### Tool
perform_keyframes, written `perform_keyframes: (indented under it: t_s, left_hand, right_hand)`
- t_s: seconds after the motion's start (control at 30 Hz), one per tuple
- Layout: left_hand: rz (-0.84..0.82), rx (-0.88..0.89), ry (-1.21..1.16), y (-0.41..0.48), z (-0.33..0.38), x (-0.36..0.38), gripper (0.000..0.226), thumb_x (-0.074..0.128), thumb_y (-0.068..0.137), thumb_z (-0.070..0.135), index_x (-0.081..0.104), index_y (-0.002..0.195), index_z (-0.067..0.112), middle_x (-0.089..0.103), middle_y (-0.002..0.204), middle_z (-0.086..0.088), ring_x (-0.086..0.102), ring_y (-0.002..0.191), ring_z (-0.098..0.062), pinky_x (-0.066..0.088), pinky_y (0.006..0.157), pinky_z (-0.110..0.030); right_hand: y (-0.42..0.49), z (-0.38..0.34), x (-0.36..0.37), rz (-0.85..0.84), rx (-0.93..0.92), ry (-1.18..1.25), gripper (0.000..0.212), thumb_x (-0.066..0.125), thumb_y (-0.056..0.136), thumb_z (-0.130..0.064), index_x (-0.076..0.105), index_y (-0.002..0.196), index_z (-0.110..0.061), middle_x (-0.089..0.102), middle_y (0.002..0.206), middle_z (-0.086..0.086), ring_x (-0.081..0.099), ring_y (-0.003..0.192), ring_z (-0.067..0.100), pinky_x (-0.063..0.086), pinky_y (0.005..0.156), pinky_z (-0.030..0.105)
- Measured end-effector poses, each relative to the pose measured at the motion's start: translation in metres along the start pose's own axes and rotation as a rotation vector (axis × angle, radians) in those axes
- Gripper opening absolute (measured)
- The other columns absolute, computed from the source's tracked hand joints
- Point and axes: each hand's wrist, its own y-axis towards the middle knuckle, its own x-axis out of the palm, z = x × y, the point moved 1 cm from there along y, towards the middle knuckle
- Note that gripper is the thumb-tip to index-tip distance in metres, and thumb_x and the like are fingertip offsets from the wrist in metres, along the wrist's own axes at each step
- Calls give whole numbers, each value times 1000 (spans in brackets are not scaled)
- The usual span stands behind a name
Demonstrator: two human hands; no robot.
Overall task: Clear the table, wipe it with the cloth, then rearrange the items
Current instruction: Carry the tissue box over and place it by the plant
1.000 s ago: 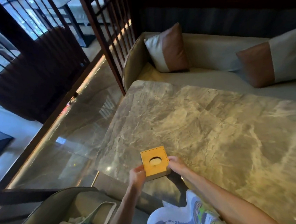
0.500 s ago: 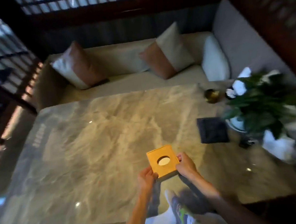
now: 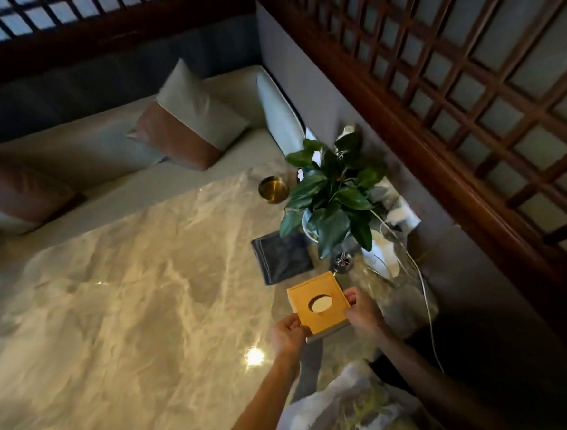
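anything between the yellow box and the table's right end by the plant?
Both hands, left and right, grip the yellow box. Just beyond it lie the dark cloth, a small metal piece and the plant, so little bare marble shows there.

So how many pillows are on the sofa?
3 pillows: a brown-and-grey one in the middle, another at the left edge, and a pale one upright in the right corner. More may sit outside the view.
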Motion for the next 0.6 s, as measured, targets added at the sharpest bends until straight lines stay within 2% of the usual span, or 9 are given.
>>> perform_keyframes:
  t_s: [0.13, 0.2, 0.27, 0.33, 0.37, 0.43, 0.53, 0.6]
  left_hand:
    - [27, -56, 4, 8, -7, 8, 32, 60, 81, -1, 74, 66, 24, 77, 75, -5, 71, 79, -23, 61, 78, -36]
    - [58, -68, -21, 4, -7, 13, 36, 56, 83, -2, 73, 63, 23, 75, 72, -7, 68, 75, -22, 60, 75, -34]
    - [75, -78, -48, 0, -5, 18, 39, 53, 84, -6, 70, 60, 19, 71, 66, -5, 65, 71, -22, 57, 63, -27]
    - [81, -126, -83, -4, -5, 22, 34, 52, 84, -9, 70, 62, 10, 68, 64, -8, 65, 68, -24, 54, 49, -21]
    - [81, -146, -91, -3, -6, 24, 28, 53, 83, -9, 71, 67, 6, 69, 67, -12, 67, 71, -27, 55, 49, -21]
    - [79, -169, -72, 1, -11, 27, 20, 56, 82, -4, 74, 76, 2, 74, 81, -17, 71, 82, -31, 57, 61, -28]
    - [73, -171, -8, 7, -15, 29, 20, 55, 81, -2, 75, 82, 2, 75, 82, -16, 68, 73, -22, 56, 63, -28]
    - [68, -171, 59, 14, -17, 28, 21, 53, 81, 3, 74, 84, 3, 75, 78, -10, 65, 71, -19, 54, 61, -26]
  right_hand:
    - [6, 8, -6, -6, -5, 3, 24, 62, 83, -6, 59, 101, -21, 66, 97, -3, 63, 93, 18, 47, 73, 27]
    - [6, 12, -8, -11, -26, 1, 22, 64, 84, -8, 56, 96, -24, 65, 95, -4, 63, 91, 18, 45, 69, 26]
    - [8, 16, -9, -15, -57, -8, 21, 66, 83, -11, 56, 95, -25, 67, 95, -3, 63, 88, 16, 45, 67, 25]
    - [10, 18, -11, -25, -82, -19, 22, 63, 83, -6, 57, 98, -20, 66, 96, -2, 61, 88, 16, 46, 69, 26]
    - [11, 20, -12, -33, -95, -23, 23, 61, 83, -2, 57, 100, -18, 64, 96, -1, 60, 89, 17, 46, 71, 26]
    - [13, 21, -14, -52, -104, -32, 25, 60, 83, 0, 57, 102, -16, 63, 97, -1, 59, 90, 16, 46, 73, 26]
    - [17, 25, -15, -75, -98, -14, 27, 62, 82, -1, 57, 105, -15, 67, 104, 3, 58, 87, 14, 46, 68, 23]
    - [20, 28, -16, -102, -86, 14, 34, 62, 82, -2, 58, 113, -12, 68, 113, 8, 59, 89, 15, 45, 67, 21]
